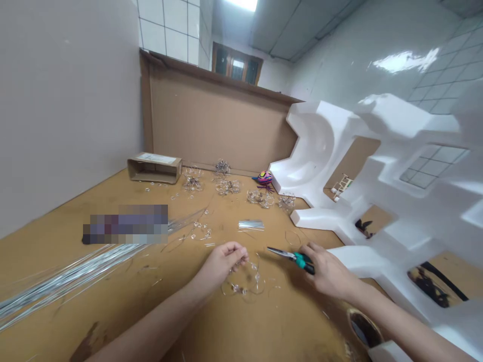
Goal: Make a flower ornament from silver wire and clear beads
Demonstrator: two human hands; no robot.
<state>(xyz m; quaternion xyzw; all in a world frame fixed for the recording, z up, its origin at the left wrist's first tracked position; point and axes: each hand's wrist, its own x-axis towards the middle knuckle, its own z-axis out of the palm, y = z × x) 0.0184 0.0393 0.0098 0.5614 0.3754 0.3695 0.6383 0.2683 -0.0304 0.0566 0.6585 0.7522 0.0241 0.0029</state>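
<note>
My left hand (222, 264) pinches the top of a loop of clear beads on thin wire (245, 281), which hangs down onto the tan tabletop (234, 322). To its right, my right hand (328, 269) grips teal-handled needle-nose pliers (296, 258), their steel jaws pointing left towards the loop and apart from it. A long bundle of silver wires (68, 281) lies at the left. A small bunch of short wire lengths (251, 225) sits ahead of my hands. Several finished wire-and-bead shapes (227, 187) lie farther back, near a pink beaded insect figure (264, 178).
An open cardboard box (154, 168) lies at the back left against a cardboard panel (215, 120). Large white moulded foam packing (377, 201) rises along the right side. A round hole (364, 327) is in the tabletop at the lower right. A pixelated patch (126, 223) hides something at the left.
</note>
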